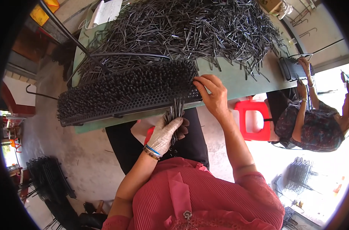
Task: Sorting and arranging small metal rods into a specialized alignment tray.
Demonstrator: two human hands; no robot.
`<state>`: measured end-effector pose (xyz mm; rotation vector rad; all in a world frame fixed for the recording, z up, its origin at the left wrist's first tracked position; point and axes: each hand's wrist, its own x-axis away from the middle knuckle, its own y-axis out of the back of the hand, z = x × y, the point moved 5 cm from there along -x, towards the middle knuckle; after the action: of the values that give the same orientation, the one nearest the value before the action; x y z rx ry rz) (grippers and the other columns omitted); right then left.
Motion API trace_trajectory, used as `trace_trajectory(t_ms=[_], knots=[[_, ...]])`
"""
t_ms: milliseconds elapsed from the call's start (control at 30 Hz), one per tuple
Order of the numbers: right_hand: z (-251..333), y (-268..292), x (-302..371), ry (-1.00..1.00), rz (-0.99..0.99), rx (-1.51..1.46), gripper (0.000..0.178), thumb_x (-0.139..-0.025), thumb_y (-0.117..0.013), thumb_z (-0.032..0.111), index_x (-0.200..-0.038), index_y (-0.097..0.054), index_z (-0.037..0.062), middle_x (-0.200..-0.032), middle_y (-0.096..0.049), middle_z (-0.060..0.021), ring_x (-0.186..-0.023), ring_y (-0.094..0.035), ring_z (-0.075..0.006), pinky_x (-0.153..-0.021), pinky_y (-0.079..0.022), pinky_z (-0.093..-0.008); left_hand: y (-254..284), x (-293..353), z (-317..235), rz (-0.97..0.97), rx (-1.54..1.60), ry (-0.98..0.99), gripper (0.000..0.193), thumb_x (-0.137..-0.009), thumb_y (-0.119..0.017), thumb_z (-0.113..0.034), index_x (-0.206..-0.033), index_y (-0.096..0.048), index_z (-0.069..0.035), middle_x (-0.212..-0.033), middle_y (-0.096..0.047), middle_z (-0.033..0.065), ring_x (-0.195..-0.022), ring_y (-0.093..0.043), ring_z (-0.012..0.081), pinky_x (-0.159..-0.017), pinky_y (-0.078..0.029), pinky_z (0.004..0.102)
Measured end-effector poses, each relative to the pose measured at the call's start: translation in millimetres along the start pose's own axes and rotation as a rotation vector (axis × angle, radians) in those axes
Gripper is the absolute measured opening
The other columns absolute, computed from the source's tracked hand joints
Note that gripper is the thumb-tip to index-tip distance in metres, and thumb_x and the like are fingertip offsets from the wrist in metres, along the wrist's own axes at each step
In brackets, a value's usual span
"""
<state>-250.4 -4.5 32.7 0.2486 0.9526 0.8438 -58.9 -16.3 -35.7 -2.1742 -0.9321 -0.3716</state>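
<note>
A long black perforated panel (159,100) lies slanted along the near edge of the green table, most of its holes filled with upright black strips (124,82). A band of bare holes shows along its near side. My left hand (165,134), in a white glove with dark fingertips, is closed around a bundle of loose black strips (176,111) just below the panel. My bare right hand (214,96) is at the panel's right end, thumb and forefinger pinched together among the strips. What sits between those fingertips is too small to make out.
A large heap of black strips (190,27) covers the green table (236,82). Curved black rods (74,42) cross at the left. A red stool (252,120) and another person (312,122), working at a similar panel (291,69), are on the right. White paper (106,11) lies far left.
</note>
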Motion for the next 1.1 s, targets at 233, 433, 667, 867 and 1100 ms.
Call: trace_trajectory(t_ms=[233, 433, 667, 867, 1100], knots=[[11, -1, -3, -0.025, -0.013, 0.184, 0.012, -0.081, -0.072, 0.007, -0.092, -0.070, 0.0029, -0.088, -0.065, -0.0091, -0.079, -0.062, -0.0295, -0.071, -0.048, -0.0387, 4, 1, 0, -0.006, 0.005, 0.006, 0.020, -0.095, -0.059, -0.020, -0.108, -0.056, -0.006, -0.090, -0.066, 0.0069, -0.068, -0.063, 0.0118, -0.055, -0.050, 0.0229], [1, -3, 6, -0.190, -0.049, 0.144, 0.013, -0.083, -0.071, 0.008, -0.094, -0.070, 0.0021, -0.084, -0.065, -0.0099, -0.075, -0.062, -0.0300, -0.070, -0.048, -0.0389, 6, 1, 0, 0.022, 0.060, -0.031, 0.023, -0.096, -0.058, -0.019, -0.113, -0.053, -0.004, -0.089, -0.065, 0.0084, -0.066, -0.063, 0.0130, -0.052, -0.049, 0.0224], [21, -6, 9, -0.243, 0.005, 0.032, 0.019, -0.084, -0.071, 0.011, -0.100, -0.070, 0.0003, -0.093, -0.066, -0.0118, -0.079, -0.063, -0.0243, -0.072, -0.048, -0.0347, 16, 13, -12, 0.057, 0.035, -0.081, 0.027, -0.096, -0.058, -0.020, -0.116, -0.055, -0.003, -0.091, -0.066, 0.0079, -0.067, -0.062, 0.0110, -0.054, -0.050, 0.0214], [54, -51, 23, -0.481, 0.427, -0.435, 0.026, -0.089, -0.070, 0.020, -0.101, -0.070, -0.0031, -0.095, -0.067, -0.0095, -0.086, -0.061, -0.0146, -0.072, -0.046, -0.0263, 22, 37, -30, 0.162, -0.065, -0.091, 0.028, -0.097, -0.057, -0.026, -0.111, -0.056, -0.002, -0.089, -0.065, 0.0047, -0.071, -0.061, 0.0086, -0.057, -0.049, 0.0210], [77, -93, 31, -0.702, 0.619, -0.691, 0.021, -0.089, -0.070, 0.018, -0.092, -0.071, -0.0034, -0.078, -0.066, -0.0010, -0.077, -0.056, -0.0071, -0.069, -0.045, -0.0245, 60, 61, -34, 0.111, -0.133, -0.116, 0.029, -0.096, -0.057, -0.025, -0.115, -0.053, -0.002, -0.087, -0.063, 0.0039, -0.065, -0.058, 0.0064, -0.051, -0.046, 0.0195]])
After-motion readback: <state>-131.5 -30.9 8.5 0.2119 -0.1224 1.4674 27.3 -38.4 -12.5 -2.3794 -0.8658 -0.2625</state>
